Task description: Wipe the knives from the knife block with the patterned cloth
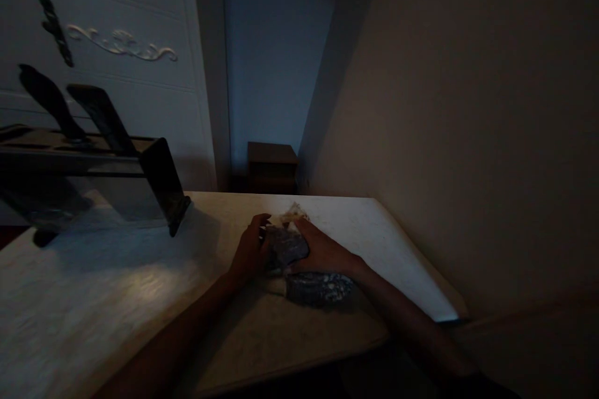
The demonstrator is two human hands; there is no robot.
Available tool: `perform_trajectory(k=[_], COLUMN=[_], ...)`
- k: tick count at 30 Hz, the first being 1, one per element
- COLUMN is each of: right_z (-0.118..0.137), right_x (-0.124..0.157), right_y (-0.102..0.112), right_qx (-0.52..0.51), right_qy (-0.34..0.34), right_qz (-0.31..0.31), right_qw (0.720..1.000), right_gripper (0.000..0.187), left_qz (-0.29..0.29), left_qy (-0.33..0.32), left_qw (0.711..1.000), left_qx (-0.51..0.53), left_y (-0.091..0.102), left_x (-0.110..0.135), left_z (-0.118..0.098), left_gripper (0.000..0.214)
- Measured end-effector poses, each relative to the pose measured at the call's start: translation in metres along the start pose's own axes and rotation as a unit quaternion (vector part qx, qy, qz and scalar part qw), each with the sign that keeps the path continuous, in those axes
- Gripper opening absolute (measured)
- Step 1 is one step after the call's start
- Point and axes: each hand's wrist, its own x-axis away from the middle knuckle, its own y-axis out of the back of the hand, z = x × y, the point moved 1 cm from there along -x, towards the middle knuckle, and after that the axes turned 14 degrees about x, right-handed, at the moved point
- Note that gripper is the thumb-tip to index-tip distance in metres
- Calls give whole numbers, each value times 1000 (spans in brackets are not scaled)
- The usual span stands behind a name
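Observation:
In dim light, my left hand [250, 249] and my right hand [322, 252] meet over a crumpled, shiny grey wrapper or cloth [287, 246] on a pale table [140, 299]. Both hands curl round it from either side. A second grey, speckled fold of the same stuff [321, 290] lies just in front of my right wrist. Something pale and crumbly [292, 215] shows beyond the fingertips; I cannot make out what it is.
A dark knife block [93, 162] with several handles stands at the table's left back. A white panelled door [116, 50] is behind it. A small brown cabinet [271, 165] sits in the far corner. A plain wall runs along the right.

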Motion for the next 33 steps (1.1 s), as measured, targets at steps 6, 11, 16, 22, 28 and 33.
perform_trajectory(k=[6,11,16,22,28,33], right_z=[24,40,23,-38,-124,-166], right_x=[-15,-6,17,65,114,138], right_y=[-5,3,19,69,97,80], right_qx=[119,149,180,382,513,531], right_qy=[40,48,15,-147,-264,-353], right_qz=[12,27,12,-38,-60,-77], right_qw=[992,987,983,912,814,767], right_gripper=[88,66,53,52,49,45], left_qz=[-64,-73,-105,-97,-58,-22], left_qy=[19,85,92,100,68,50], left_qw=[995,985,982,985,995,998], left_qx=[74,130,126,101,46,14], left_y=[9,12,14,15,12,12], left_x=[-4,-5,-7,-9,-6,-5], left_z=[1,-6,-3,7,-1,-4], left_gripper=[37,45,49,54,53,49])
